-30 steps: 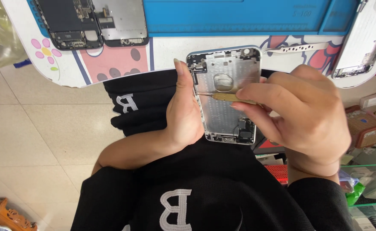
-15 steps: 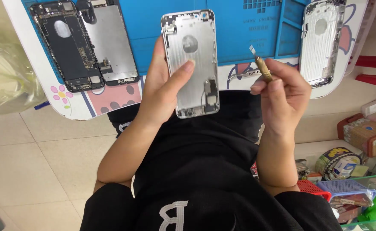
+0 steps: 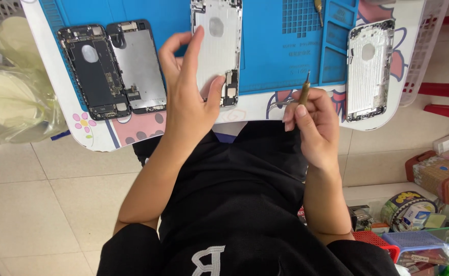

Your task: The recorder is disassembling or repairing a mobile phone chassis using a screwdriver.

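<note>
While my left hand (image 3: 191, 97) grips the silver phone housing (image 3: 217, 48) by its lower edge, thumb against the bottom corner and fingers spread up its left side, the housing's long axis runs straight away from me over the blue mat (image 3: 280, 46). My right hand (image 3: 311, 122), just to the right, pinches a small screwdriver (image 3: 304, 91), tip up. I count three other phone shells: two at left (image 3: 94, 71) (image 3: 140, 66), one at right (image 3: 370, 69).

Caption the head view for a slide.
Left hand holds a silver phone housing over the blue mat; right hand grips a screwdriver.
</note>
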